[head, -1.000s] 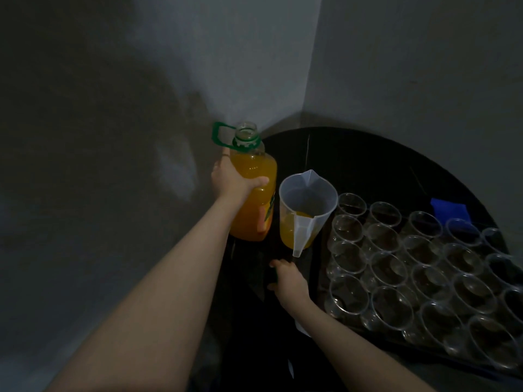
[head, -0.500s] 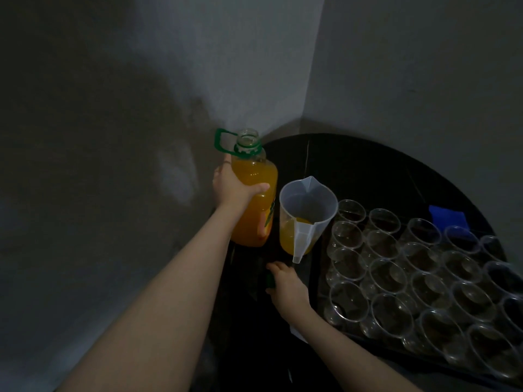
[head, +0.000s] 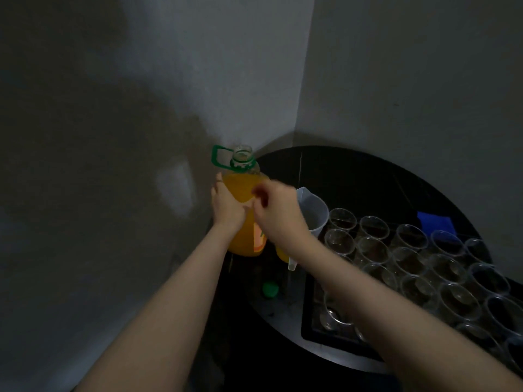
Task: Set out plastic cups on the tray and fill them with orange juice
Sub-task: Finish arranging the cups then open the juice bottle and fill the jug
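Note:
A large bottle of orange juice [head: 240,188] with an open neck and a green carry loop stands at the left edge of the round black table [head: 353,179]. My left hand [head: 226,207] grips its left side. My right hand [head: 278,210], blurred, is up in front of the bottle with loosely curled fingers and nothing in it. Behind that hand stands a clear measuring jug [head: 315,210] with a little juice, partly hidden. Several empty clear plastic cups [head: 410,244] stand in rows on a black tray [head: 307,321] to the right.
The bottle's green cap [head: 270,289] lies on the table in front of the jug, left of the tray. A blue cloth [head: 435,222] lies behind the cups. Walls close in at the left and back; the bottle sits near the corner.
My right hand has left the table by the jug's foot and risen to the bottle. The green cap now shows on the table where that hand was. The left hand still holds the bottle.

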